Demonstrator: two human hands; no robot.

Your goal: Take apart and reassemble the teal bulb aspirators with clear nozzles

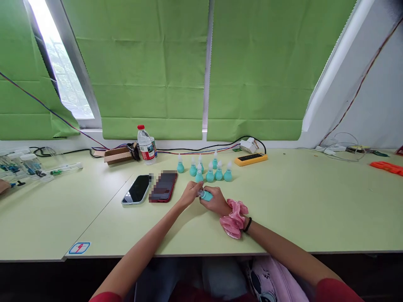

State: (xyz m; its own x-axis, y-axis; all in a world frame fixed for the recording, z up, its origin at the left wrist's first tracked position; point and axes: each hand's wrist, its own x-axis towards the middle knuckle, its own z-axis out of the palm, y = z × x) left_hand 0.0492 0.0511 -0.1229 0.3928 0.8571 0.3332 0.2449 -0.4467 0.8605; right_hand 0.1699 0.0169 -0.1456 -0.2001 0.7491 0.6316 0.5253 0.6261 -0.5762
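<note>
My left hand pinches the clear tip end of a small teal squeeze bulb. Around the teal body of that same bulb, my right hand is closed. The bulb lies on its side between both hands, just above the table, its tip partly covered by my left fingers. Just beyond my hands, several like bulbs with teal bodies and translucent pointed tips stand upright in a loose cluster. A pink scrunchie and a black band circle my right wrist.
Left of my hands lie a pale-cased phone and a red-edged phone. Behind stand a red-capped bottle, a cardboard box and a yellow-black device. Clear tubes crowd the far left; an orange piece lies far right.
</note>
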